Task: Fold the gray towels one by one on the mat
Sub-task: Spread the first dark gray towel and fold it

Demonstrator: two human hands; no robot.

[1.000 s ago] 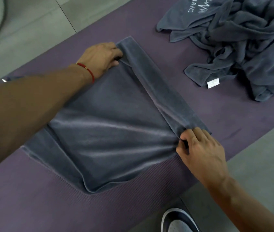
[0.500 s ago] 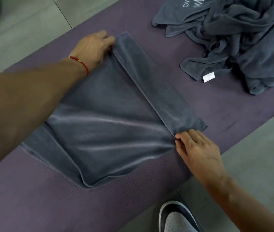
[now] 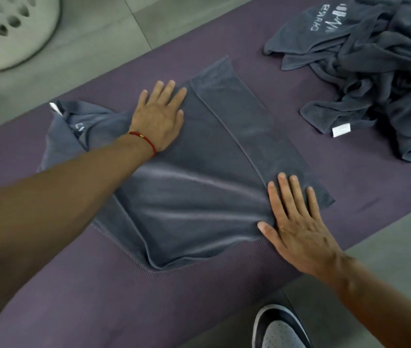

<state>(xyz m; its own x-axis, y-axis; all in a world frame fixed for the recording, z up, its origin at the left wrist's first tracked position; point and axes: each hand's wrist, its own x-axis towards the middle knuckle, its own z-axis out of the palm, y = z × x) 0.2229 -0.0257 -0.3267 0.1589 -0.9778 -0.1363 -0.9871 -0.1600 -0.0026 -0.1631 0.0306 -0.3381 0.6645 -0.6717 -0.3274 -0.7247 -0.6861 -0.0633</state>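
The gray towel (image 3: 199, 177) is lying mid-mat (image 3: 350, 197), partly folded, its far strip turned over. The left hand (image 3: 159, 116) and right hand (image 3: 297, 222) are both pressing it flat, fingers straight. A rumpled towel pile (image 3: 375, 71) is waiting at the far right, so most folding seems undone.

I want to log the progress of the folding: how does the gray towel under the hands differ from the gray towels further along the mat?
The gray towel under the hands lies spread flat, one edge strip folded over; the heap of gray towels is crumpled. Both hands press the flat towel; nothing touches the heap. Both are the same gray cloth on the purple mat.
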